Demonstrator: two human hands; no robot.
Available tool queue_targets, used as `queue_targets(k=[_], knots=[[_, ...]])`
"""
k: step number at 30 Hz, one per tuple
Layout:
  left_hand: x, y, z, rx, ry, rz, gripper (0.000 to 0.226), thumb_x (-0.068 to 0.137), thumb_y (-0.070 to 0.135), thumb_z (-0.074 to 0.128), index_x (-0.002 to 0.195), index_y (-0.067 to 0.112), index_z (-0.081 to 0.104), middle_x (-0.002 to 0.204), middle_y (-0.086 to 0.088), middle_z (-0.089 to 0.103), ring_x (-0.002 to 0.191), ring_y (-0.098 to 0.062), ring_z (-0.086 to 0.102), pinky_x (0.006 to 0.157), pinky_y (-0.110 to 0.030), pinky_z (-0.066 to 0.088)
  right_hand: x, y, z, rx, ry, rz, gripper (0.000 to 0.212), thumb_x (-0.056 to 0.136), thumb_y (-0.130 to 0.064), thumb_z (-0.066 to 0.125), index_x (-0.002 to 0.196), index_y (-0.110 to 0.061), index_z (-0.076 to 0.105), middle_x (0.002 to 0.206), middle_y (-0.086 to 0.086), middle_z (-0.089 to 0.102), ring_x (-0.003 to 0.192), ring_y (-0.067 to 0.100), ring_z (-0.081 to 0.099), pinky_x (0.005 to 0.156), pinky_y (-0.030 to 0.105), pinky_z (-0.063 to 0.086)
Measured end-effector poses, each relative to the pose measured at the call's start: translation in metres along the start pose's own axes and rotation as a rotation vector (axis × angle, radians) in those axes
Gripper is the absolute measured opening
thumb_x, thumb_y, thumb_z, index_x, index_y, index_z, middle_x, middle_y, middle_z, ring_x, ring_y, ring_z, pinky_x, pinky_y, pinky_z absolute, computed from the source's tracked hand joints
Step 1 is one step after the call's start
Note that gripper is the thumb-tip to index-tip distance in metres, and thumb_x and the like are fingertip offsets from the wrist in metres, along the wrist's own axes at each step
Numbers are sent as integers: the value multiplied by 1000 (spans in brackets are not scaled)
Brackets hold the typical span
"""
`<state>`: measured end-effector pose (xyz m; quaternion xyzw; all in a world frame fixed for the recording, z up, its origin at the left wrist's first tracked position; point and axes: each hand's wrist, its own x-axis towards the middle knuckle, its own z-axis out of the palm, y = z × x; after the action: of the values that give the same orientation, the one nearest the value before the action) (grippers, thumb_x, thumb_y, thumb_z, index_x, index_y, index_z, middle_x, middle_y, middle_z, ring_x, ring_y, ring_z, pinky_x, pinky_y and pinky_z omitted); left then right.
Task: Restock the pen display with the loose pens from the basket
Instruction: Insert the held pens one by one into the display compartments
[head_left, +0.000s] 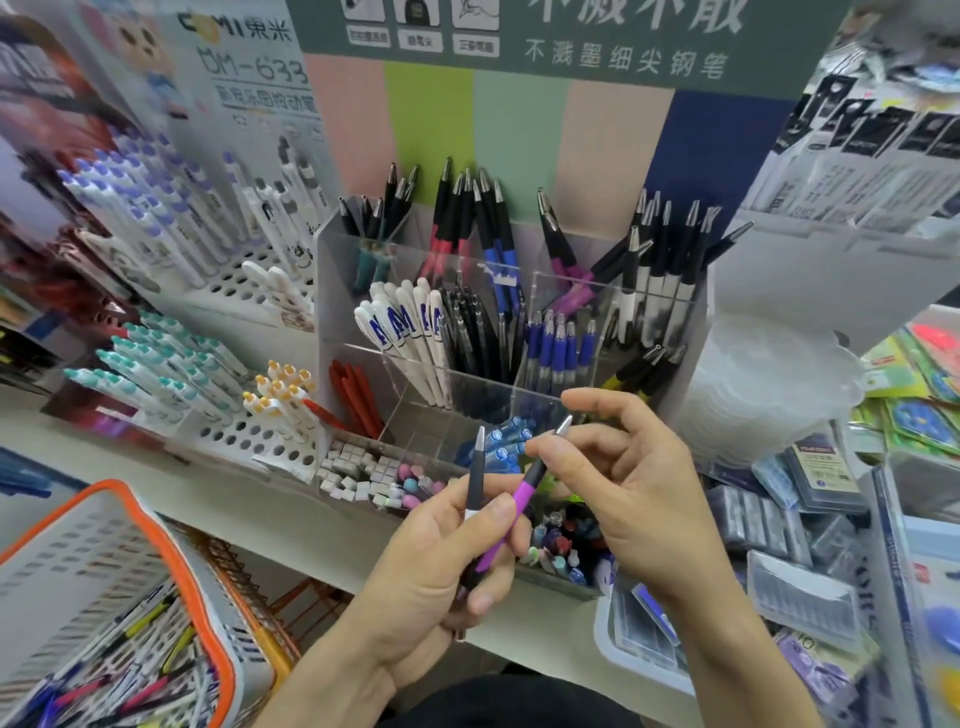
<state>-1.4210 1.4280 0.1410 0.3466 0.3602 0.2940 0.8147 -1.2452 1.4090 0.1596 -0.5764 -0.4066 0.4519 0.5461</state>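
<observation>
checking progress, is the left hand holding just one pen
No, the left hand grips two pens: a purple pen and a black and white pen, while the right hand pinches the purple one.

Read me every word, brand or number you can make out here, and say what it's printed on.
"不溅墨细尖钢笔": green header board above the pen display.
"DOMI東米": white display card, upper left.
"DM-633": same card, below the brand.
Too blurred to read: the header's large top line, its icon captions, the card's smaller line, packet labels at right.

Open gap between both hands and clear pen display (511, 332), back compartments crowded with upright pens, front compartments roomier
</observation>
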Motion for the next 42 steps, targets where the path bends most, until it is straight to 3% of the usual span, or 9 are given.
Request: queue_targets(k=[4, 8, 12, 15, 20, 23, 29, 33, 42], knots=[[-2, 3, -1, -116, -7, -13, 41, 89, 36, 66, 109, 1, 59, 82, -11, 58, 46, -12, 45, 37, -23, 18, 8, -11, -1, 150, 114, -85, 30, 81, -11, 78, 107, -10, 63, 87, 12, 78, 75, 25, 75, 66, 30, 61], [0, 8, -3, -254, 35, -9, 34, 97, 20, 53, 123, -2, 56, 87, -15, 58, 68, -24, 56, 52, -30, 40, 33, -44, -11, 87, 379, -547, 24, 91, 3, 72, 112, -5, 61, 98, 15, 72, 84, 26, 76, 71, 35, 63], [-1, 6, 3, -201, 82, 6, 33, 100, 3, 42, 130, -4, 54, 85, -16, 61, 71, -25, 58, 61, -32, 48, 70, -70, -18, -74, 603, -954, 30, 95, -5, 73, 118, -5, 54, 99, 8, 65, 87, 22, 74, 76, 46, 63], [-3, 9, 8, -138, 52, 8, 38, 95, 12, 51, 132, 7, 56, 86, -17, 62, 60, -26, 57, 53, -32, 50, 91, -73, -19, -345, 610, -906, 21, 94, -15, 75, 110, -5, 66, 94, -8, 69, 85, 8, 72, 76, 30, 61], [-2, 15, 3, -88, 73, 35, 34, 97, 28, 49, 125, 24, 68, 80, -10, 57, 45, -15, 40, 45, -27, 19, 108, -65, -20, -834, 493, -772, 16, 93, -23, 73, 102, -12, 80, 97, 8, 70, 96, 29, 60, 80, 21, 38], [-1, 14, 0, -120, 85, 29, 37, 100, 29, 44, 125, 18, 69, 80, -8, 54, 53, -15, 40, 51, -30, 17, 104, -63, -17, -926, 473, -740, 21, 95, -23, 70, 113, -13, 78, 108, 13, 63, 106, 34, 52, 86, 18, 31], [5, 11, 4, -132, 89, 37, 33, 91, 12, 52, 115, 5, 73, 84, -11, 57, 63, -17, 50, 49, -24, 34, 65, -52, -5, -678, 435, -836, 13, 95, -7, 69, 108, -6, 72, 101, 10, 62, 87, 17, 58, 76, 20, 46], [5, 9, 6, -52, 114, 59, 37, 81, 8, 65, 117, 5, 71, 87, -15, 67, 57, -15, 55, 44, -19, 35, 39, -29, 3, -471, 208, -632, 14, 94, -5, 70, 106, -11, 70, 92, 2, 64, 78, 15, 62, 64, 29, 52], [6, 3, -1, 73, 211, 102, 33, 76, 15, 75, 106, 6, 71, 86, -21, 70, 47, -13, 46, 42, -20, 27, 7, 16, 12, -291, 252, -280, 29, 91, -17, 75, 114, -30, 62, 114, -5, 60, 89, 11, 69, 73, 28, 59]])
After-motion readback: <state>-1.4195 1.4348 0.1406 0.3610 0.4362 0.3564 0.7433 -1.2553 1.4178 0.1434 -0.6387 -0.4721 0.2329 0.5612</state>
